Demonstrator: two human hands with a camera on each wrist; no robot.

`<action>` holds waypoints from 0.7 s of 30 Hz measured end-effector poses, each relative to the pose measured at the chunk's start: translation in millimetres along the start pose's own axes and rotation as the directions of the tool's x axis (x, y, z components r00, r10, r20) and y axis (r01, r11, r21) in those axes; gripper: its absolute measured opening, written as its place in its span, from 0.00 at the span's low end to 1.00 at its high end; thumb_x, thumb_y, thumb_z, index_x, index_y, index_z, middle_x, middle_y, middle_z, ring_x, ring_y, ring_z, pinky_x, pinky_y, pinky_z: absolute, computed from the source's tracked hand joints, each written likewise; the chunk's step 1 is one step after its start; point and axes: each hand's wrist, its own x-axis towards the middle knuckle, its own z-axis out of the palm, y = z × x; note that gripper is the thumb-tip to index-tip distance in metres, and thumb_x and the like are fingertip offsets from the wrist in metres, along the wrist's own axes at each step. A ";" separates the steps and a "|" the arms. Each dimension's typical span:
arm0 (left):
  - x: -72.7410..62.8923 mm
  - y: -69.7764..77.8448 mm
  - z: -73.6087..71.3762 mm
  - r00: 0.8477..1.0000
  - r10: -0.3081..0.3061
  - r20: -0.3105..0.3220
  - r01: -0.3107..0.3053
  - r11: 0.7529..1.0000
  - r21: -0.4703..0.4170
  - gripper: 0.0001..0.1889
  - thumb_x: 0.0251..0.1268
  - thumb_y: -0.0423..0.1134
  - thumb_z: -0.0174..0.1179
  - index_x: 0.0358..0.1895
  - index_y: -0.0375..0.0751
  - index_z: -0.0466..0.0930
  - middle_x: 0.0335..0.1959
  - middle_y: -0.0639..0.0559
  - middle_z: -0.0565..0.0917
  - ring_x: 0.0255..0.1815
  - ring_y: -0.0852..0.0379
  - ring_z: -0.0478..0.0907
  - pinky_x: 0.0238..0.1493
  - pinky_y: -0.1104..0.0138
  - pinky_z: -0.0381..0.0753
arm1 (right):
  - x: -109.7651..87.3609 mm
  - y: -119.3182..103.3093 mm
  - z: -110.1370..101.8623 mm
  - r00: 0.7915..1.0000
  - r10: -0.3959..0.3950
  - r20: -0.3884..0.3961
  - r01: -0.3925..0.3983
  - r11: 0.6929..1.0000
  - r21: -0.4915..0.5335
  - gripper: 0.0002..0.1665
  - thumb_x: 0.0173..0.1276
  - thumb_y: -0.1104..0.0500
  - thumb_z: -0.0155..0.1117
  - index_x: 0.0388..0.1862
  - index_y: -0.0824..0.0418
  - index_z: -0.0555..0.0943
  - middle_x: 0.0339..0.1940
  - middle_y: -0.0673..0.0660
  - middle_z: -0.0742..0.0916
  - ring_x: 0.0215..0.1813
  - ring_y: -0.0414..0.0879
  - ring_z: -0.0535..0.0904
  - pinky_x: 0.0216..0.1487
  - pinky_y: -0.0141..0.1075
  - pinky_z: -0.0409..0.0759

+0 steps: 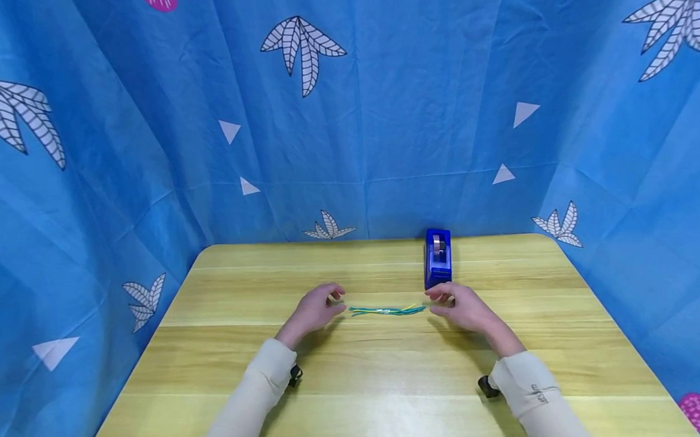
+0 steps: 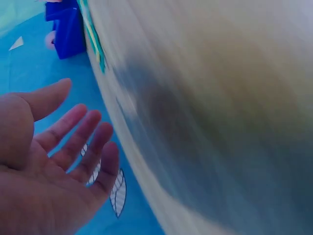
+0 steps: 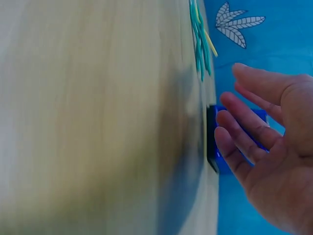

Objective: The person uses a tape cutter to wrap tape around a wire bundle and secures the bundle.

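Note:
A thin bundle of green and yellow wires (image 1: pixel 396 311) lies crosswise on the wooden table, with a clear or whitish band round its middle. My left hand (image 1: pixel 318 308) hovers just off the bundle's left end, its fingers loosely bent and holding nothing. At the other end my right hand (image 1: pixel 458 306) is held the same way, thumb apart from the fingers and nothing between them. Both wrist views show relaxed, spread fingers, with the wire ends (image 2: pixel 100 61) beyond the left fingertips and the wire ends (image 3: pixel 203 63) beyond the right ones.
A blue tape dispenser (image 1: pixel 438 257) with a roll in it stands behind my right hand, near the table's back edge. The wooden table (image 1: pixel 379 384) reaches to a blue patterned curtain (image 1: pixel 415 100) at the back and sides.

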 end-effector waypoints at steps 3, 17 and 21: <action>-4.4 -7.7 -10.4 1.000 0.021 -0.013 -0.019 0.997 0.077 0.20 0.75 0.40 0.63 0.66 0.41 0.78 0.61 0.43 0.82 0.59 0.44 0.80 0.63 0.47 0.78 | -5.4 3.0 -11.2 1.000 -0.020 -0.016 0.019 0.998 -0.062 0.20 0.73 0.63 0.67 0.61 0.67 0.82 0.52 0.65 0.87 0.51 0.55 0.82 0.51 0.46 0.83; -36.2 -46.5 -97.0 0.961 0.201 -0.190 -0.060 0.821 0.568 0.34 0.74 0.54 0.62 0.79 0.49 0.66 0.77 0.43 0.71 0.75 0.37 0.68 0.71 0.37 0.66 | -33.7 14.3 -81.1 0.970 -0.122 -0.210 0.014 0.892 -0.452 0.32 0.72 0.59 0.69 0.73 0.62 0.73 0.62 0.69 0.80 0.63 0.68 0.75 0.59 0.67 0.75; -45.9 -52.1 -122.7 0.932 0.267 -0.245 -0.037 0.743 0.669 0.37 0.73 0.60 0.60 0.80 0.53 0.63 0.80 0.45 0.66 0.80 0.38 0.62 0.76 0.37 0.58 | -36.8 7.6 -94.9 0.929 -0.157 -0.335 -0.055 0.835 -0.547 0.36 0.72 0.56 0.70 0.76 0.60 0.70 0.67 0.69 0.77 0.66 0.70 0.71 0.61 0.68 0.71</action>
